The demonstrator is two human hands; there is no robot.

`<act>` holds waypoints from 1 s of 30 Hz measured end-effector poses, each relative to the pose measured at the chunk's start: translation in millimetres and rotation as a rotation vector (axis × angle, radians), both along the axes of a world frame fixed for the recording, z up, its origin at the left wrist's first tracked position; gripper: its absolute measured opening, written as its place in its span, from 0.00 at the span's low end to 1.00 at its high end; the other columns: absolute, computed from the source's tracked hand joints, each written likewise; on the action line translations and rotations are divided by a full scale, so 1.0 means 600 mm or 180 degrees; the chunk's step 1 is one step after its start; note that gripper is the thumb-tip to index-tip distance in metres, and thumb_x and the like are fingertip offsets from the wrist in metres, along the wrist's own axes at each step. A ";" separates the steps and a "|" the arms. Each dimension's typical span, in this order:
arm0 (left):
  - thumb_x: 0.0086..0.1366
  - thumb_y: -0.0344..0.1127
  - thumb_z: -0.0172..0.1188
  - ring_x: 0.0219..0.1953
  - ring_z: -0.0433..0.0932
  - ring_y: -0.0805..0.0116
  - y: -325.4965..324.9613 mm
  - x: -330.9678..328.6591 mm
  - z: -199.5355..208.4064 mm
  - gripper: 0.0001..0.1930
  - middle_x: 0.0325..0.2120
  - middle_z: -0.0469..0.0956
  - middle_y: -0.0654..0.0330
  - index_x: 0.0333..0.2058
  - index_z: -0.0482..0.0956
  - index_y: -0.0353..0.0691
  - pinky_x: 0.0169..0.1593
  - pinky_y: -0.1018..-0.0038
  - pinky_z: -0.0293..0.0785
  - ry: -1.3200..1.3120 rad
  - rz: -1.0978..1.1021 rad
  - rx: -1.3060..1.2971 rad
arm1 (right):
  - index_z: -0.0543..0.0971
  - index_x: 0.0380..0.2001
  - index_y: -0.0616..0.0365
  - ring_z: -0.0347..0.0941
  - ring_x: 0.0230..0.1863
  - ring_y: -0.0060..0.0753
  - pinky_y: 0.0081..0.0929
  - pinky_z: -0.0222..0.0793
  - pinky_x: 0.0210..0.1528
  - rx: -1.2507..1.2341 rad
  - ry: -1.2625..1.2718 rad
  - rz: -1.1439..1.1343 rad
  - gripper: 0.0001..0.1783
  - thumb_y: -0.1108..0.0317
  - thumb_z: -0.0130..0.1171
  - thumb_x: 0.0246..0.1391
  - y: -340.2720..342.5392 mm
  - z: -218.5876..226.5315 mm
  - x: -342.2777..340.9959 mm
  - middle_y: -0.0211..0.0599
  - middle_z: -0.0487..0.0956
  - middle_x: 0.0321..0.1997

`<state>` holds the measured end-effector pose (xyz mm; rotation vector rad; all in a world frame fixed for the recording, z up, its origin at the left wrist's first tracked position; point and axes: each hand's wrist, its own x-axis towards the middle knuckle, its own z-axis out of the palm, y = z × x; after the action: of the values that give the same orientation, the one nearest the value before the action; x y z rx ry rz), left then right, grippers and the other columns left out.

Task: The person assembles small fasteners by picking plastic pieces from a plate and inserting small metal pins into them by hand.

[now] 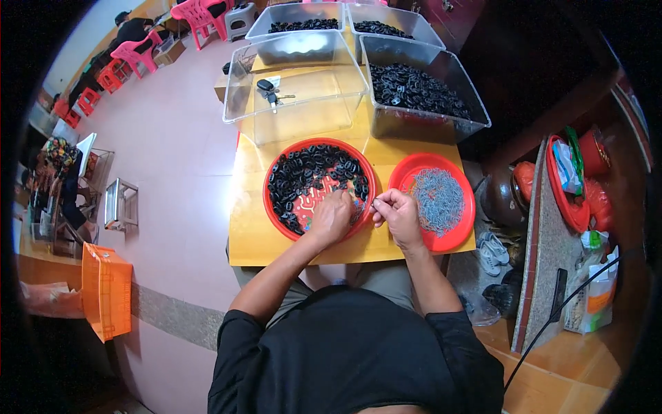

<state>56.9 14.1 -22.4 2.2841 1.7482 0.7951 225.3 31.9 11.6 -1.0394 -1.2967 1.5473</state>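
The person's left hand (332, 215) reaches into a round red plastic tray with a patterned bottom (308, 203), at about five o'clock from its centre. Its back faces up and the fingers curl downward; their tips are partly hidden, so one cannot tell whether they have hold of anything. The right hand (398, 215) is at the tray's rim, between three and four o'clock, with thumb and index finger brought together on a small dark piece (374, 203), too tiny to make out clearly.

Many small black ring-like parts (289, 176) lie loose in the tray, heaped in a band that runs clockwise from about seven o'clock to three. At three o'clock from this tray, a smaller plain red plastic tray (452, 241) holds a pile of thin grey metal pieces (439, 201). Both trays sit on a yellow tabletop (249, 234).

Toward twelve o'clock is a clear rectangular plastic bin (303, 127), with a black key fob and keys (270, 93) visible inside its outline. At one o'clock, another clear plastic bin (407, 130) holds a deep heap of similar black parts (417, 90). On the floor at eight o'clock is an orange plastic basket (107, 293).
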 end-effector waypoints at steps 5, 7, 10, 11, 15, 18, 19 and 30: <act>0.51 0.25 0.58 0.27 0.75 0.62 -0.018 -0.015 0.022 0.06 0.21 0.73 0.53 0.26 0.70 0.33 0.31 0.71 0.71 -0.1488 0.0063 -0.0939 | 0.73 0.26 0.62 0.70 0.20 0.15 0.13 0.68 0.20 0.0075 -0.0007 0.0034 0.03 0.75 0.52 0.53 0.003 -0.007 0.001 0.31 0.76 0.23; 0.52 0.24 0.59 0.25 0.74 0.69 -0.026 -0.024 0.023 0.06 0.21 0.73 0.57 0.27 0.70 0.33 0.31 0.76 0.71 -0.2068 0.0121 -0.1197 | 0.73 0.27 0.62 0.69 0.20 0.15 0.13 0.68 0.20 0.0110 -0.0031 0.0083 0.03 0.74 0.52 0.53 0.000 -0.007 -0.003 0.31 0.76 0.23; 0.55 0.22 0.56 0.27 0.72 0.79 -0.038 -0.037 0.016 0.05 0.25 0.75 0.66 0.31 0.73 0.35 0.31 0.83 0.69 -0.3837 -0.0164 -0.1338 | 0.73 0.27 0.61 0.69 0.19 0.14 0.13 0.67 0.20 -0.0072 0.0099 0.0246 0.03 0.74 0.52 0.53 -0.009 0.003 -0.022 0.30 0.75 0.23; 0.55 0.22 0.56 0.27 0.72 0.79 -0.044 -0.038 0.027 0.05 0.25 0.75 0.66 0.31 0.73 0.35 0.31 0.83 0.69 -0.3834 -0.0167 -0.1348 | 0.73 0.28 0.61 0.69 0.19 0.14 0.13 0.67 0.20 -0.0116 0.0043 0.0360 0.03 0.73 0.52 0.53 -0.015 0.005 -0.028 0.29 0.75 0.22; 0.55 0.22 0.57 0.26 0.72 0.79 -0.064 -0.043 0.051 0.07 0.25 0.75 0.64 0.34 0.73 0.35 0.29 0.84 0.69 -0.4795 0.0114 -0.1750 | 0.72 0.26 0.59 0.66 0.19 0.12 0.12 0.65 0.19 -0.0091 -0.0117 0.0639 0.04 0.72 0.51 0.54 -0.035 0.014 -0.050 0.26 0.72 0.21; 0.56 0.23 0.56 0.25 0.72 0.79 -0.075 -0.044 0.054 0.07 0.24 0.75 0.63 0.35 0.73 0.35 0.28 0.84 0.68 -0.5137 0.0122 -0.1707 | 0.72 0.26 0.60 0.66 0.18 0.12 0.13 0.64 0.18 0.0041 -0.0133 0.0648 0.05 0.71 0.52 0.54 -0.042 0.014 -0.062 0.26 0.72 0.21; 0.57 0.23 0.55 0.24 0.72 0.79 -0.078 -0.044 0.054 0.07 0.24 0.75 0.63 0.36 0.72 0.35 0.28 0.84 0.68 -0.5203 0.0116 -0.1669 | 0.72 0.25 0.60 0.65 0.17 0.12 0.13 0.64 0.18 0.0085 -0.0121 0.0622 0.05 0.71 0.52 0.53 -0.043 0.015 -0.064 0.26 0.72 0.20; 0.58 0.25 0.55 0.27 0.72 0.79 -0.091 -0.044 0.057 0.07 0.27 0.75 0.65 0.36 0.72 0.36 0.29 0.83 0.69 -0.4839 0.0003 -0.1205 | 0.72 0.23 0.60 0.65 0.16 0.12 0.13 0.62 0.16 0.0208 -0.0364 0.0763 0.07 0.70 0.53 0.53 -0.051 0.023 -0.071 0.25 0.71 0.18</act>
<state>30.7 -40.7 11.7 0.8047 0.9459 1.4251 182.7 1.2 25.5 -0.9707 -1.5883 1.6284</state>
